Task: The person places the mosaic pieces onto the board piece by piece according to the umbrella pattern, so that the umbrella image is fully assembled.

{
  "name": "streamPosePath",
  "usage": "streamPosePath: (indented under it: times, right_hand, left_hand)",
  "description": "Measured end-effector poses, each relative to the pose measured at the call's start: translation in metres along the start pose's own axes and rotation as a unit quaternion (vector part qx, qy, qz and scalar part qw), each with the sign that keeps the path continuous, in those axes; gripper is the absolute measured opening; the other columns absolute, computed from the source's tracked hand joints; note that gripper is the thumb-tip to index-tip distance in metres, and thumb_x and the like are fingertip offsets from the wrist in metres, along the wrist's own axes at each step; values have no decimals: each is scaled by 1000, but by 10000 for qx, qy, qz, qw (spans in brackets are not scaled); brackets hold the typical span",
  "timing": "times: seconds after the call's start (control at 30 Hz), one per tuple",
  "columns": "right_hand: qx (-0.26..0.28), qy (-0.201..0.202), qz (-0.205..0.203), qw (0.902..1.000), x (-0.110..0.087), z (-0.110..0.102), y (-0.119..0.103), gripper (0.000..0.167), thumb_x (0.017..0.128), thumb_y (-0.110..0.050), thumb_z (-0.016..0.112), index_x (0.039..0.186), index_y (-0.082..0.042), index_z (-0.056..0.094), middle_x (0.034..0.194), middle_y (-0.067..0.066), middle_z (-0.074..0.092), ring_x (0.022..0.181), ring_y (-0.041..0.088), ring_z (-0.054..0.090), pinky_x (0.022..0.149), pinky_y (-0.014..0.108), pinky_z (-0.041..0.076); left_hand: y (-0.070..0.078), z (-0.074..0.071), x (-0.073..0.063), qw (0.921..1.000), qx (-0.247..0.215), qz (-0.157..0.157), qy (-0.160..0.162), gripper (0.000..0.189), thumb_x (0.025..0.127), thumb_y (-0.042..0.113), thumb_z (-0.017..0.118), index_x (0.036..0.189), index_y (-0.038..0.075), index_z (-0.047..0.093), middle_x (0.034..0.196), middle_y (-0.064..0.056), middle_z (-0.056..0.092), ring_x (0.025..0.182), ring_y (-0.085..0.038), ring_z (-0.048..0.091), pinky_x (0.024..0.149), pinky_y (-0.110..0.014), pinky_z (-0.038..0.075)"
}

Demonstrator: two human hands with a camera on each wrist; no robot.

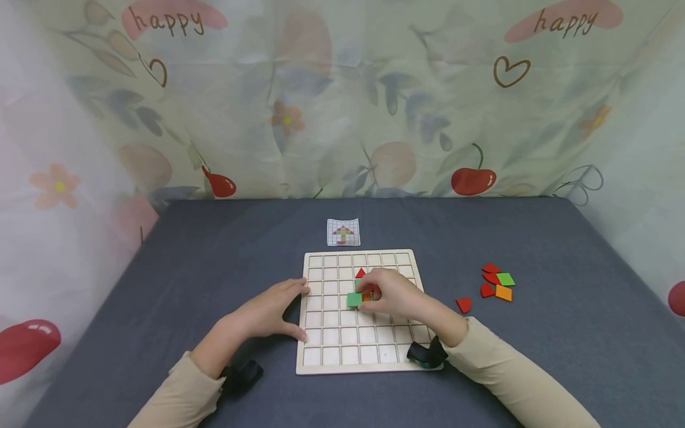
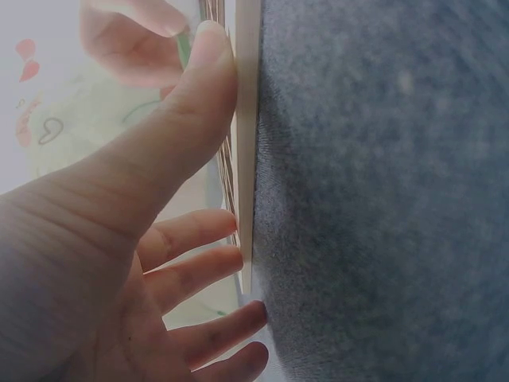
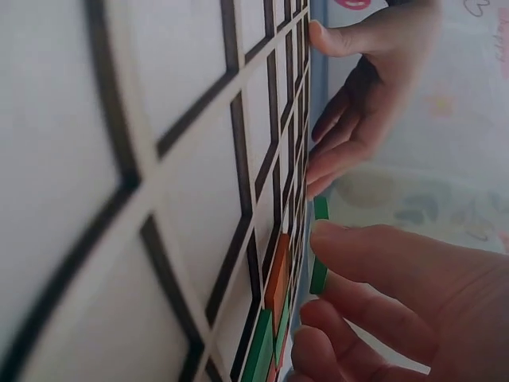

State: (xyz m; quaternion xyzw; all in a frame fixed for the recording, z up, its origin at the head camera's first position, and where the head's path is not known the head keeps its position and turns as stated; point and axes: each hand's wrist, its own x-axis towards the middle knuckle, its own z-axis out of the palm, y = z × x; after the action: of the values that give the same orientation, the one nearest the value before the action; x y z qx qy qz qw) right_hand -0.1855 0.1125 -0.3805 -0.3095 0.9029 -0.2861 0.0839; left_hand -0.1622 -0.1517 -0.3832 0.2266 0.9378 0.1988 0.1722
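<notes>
My right hand (image 1: 393, 292) pinches a green square tile (image 1: 354, 299) between thumb and fingers, over the middle of a pale wooden grid board (image 1: 326, 355). In the right wrist view, the green tile (image 3: 320, 274) stands off the grid, edge-on. An orange tile (image 3: 277, 274) and another green tile (image 3: 258, 346) sit in the grid near it. Beyond the right fingers, a red triangle tile (image 1: 361, 273) lies on the board. My left hand (image 1: 267, 310) is spread along the board's left edge, thumb (image 2: 208, 60) and fingertips at the rim, holding nothing.
A small card (image 1: 343, 232) with a coloured arrow-like pattern on a grid lies behind the board. To the right, on the dark cloth (image 1: 214, 238), are several loose pieces, including a red one (image 1: 464, 305), a green one (image 1: 505, 279) and an orange one (image 1: 503, 293).
</notes>
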Motion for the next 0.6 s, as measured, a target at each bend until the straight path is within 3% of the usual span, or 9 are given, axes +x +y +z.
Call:
streamPosePath:
  times: [0.6]
  right_hand:
    - [-224, -93, 249, 9994, 13, 8, -8, 17, 75, -15, 77, 90, -9, 71, 77, -1, 60, 72, 9, 48, 66, 20, 40]
  left_hand:
    - [-1, 1, 1, 10000, -30, 29, 48, 89, 68, 45, 79, 138, 4, 42, 150, -15, 34, 139, -32, 31, 112, -48, 29]
